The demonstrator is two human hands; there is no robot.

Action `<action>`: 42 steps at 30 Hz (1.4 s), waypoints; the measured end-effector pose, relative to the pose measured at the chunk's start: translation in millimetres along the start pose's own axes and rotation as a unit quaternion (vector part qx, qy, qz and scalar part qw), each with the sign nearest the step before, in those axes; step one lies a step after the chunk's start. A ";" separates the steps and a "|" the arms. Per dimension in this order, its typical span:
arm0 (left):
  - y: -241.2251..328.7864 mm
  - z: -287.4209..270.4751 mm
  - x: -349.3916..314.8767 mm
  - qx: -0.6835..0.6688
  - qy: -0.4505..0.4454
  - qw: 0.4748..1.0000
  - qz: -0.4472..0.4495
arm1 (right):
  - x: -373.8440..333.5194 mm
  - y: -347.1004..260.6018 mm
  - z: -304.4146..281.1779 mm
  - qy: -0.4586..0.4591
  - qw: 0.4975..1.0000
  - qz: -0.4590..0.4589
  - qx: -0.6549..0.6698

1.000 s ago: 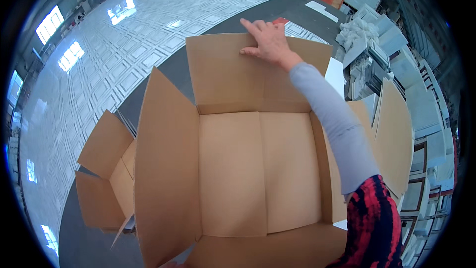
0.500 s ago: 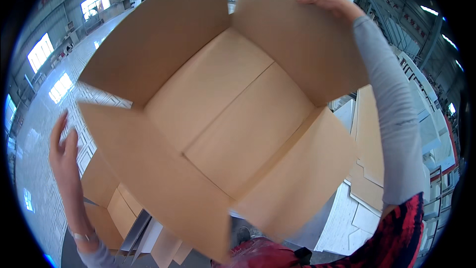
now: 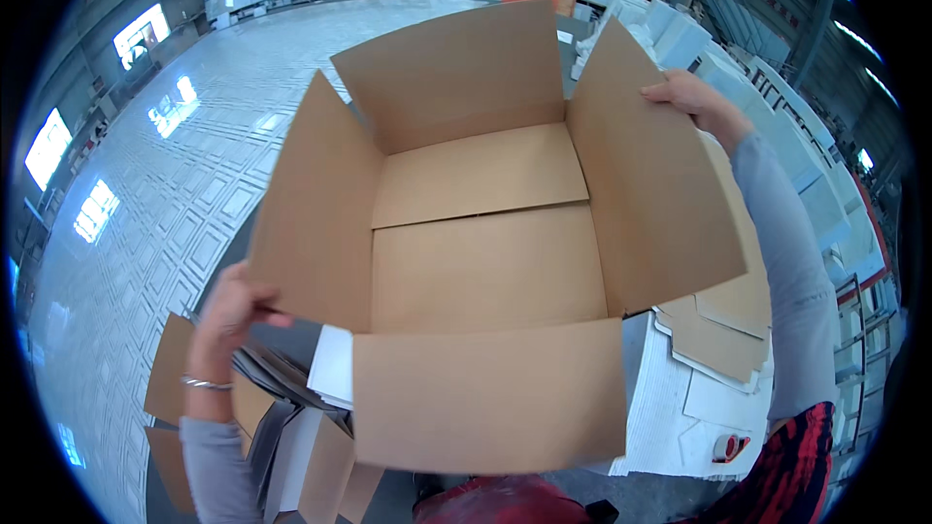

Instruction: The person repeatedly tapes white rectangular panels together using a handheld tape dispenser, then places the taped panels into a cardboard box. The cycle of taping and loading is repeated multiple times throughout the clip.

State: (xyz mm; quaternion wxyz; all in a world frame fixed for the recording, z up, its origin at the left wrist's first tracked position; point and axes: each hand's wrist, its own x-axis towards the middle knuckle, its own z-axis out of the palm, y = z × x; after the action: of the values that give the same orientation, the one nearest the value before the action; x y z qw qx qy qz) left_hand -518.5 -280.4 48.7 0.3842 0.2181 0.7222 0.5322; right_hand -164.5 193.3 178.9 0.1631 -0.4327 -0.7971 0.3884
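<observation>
In front of me I hold up a large brown cardboard box (image 3: 485, 272), its four top flaps spread and its inside facing me. Nothing lies in it; a seam runs across its bottom. My right hand (image 3: 701, 102) grips the outer edge of the right flap, thumb on the inner face. At the lower corner of the left flap is my left hand (image 3: 236, 306), its fingers closed on the cardboard edge, partly hidden and slightly blurred. A silvery bracelet circles the left wrist.
At lower left stands another open carton (image 3: 167, 369), beside upright boards and sheets (image 3: 296, 456). A white stack (image 3: 650, 408) at right carries flat cardboard pieces (image 3: 714, 335) and a tape roll (image 3: 726, 446). White blocks (image 3: 680, 39) line the far right; patterned glossy floor (image 3: 194, 184) stretches left.
The box has turned to sit squarer before me and has moved lower and farther away. My left hand, free before, has taken hold of the left flap. My right hand keeps its grip.
</observation>
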 end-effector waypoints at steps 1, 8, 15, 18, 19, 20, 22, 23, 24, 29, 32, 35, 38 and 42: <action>15.0 2.2 -0.5 0.005 -0.015 1.000 0.014 | -10.7 19.3 -16.0 0.006 1.000 0.015 0.017; -1.5 -18.2 -42.0 0.114 -0.054 0.985 -0.116 | -97.3 150.7 33.0 -0.081 0.958 0.166 0.221; 66.0 48.4 28.3 0.109 -0.112 0.987 -0.049 | -161.4 115.1 93.3 -0.143 0.890 0.162 0.402; 25.1 8.2 77.2 0.002 -0.169 0.975 -0.141 | -161.0 130.4 87.7 -0.118 0.871 0.167 0.446; 7.8 -12.9 86.5 -0.032 -0.204 0.962 -0.179 | -161.9 153.9 83.4 -0.105 0.857 0.172 0.474; 3.8 -13.9 80.8 -0.048 -0.199 0.971 -0.122 | -165.7 177.6 78.6 -0.087 0.841 0.182 0.502; -0.2 -3.9 57.9 -0.118 -0.156 0.979 -0.049 | -177.8 210.8 70.2 -0.074 0.772 0.183 0.604; -5.4 -1.6 52.6 -0.155 -0.133 0.979 -0.011 | -182.1 227.8 66.9 -0.067 0.735 0.179 0.650; -14.0 -1.4 58.6 -0.186 -0.136 0.973 -0.003 | -186.8 264.6 72.4 -0.058 0.708 0.117 0.694; -46.1 8.7 71.4 -0.317 -0.026 0.947 0.041 | -195.6 376.9 133.6 0.012 0.620 -0.019 0.784; -112.5 -32.2 90.8 -0.255 0.141 0.940 0.177 | -182.9 380.6 184.2 0.032 0.615 0.044 0.786; -185.1 -69.9 128.5 -0.180 0.237 0.918 0.263 | -202.5 380.4 181.4 0.073 0.648 0.064 0.755; -203.8 -88.2 137.5 -0.220 0.134 0.958 0.125 | -206.1 369.7 172.0 0.109 0.709 0.041 0.695; -138.6 -63.8 111.3 -0.347 0.009 0.934 -0.079 | -216.4 345.9 148.2 0.173 0.709 0.092 0.678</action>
State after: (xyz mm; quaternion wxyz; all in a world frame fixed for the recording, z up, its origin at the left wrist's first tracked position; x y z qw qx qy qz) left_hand -623.6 -285.0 -108.1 0.4706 0.0086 0.5110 0.7193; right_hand 65.8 57.8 -163.3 0.5112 -0.3370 -0.2334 0.7554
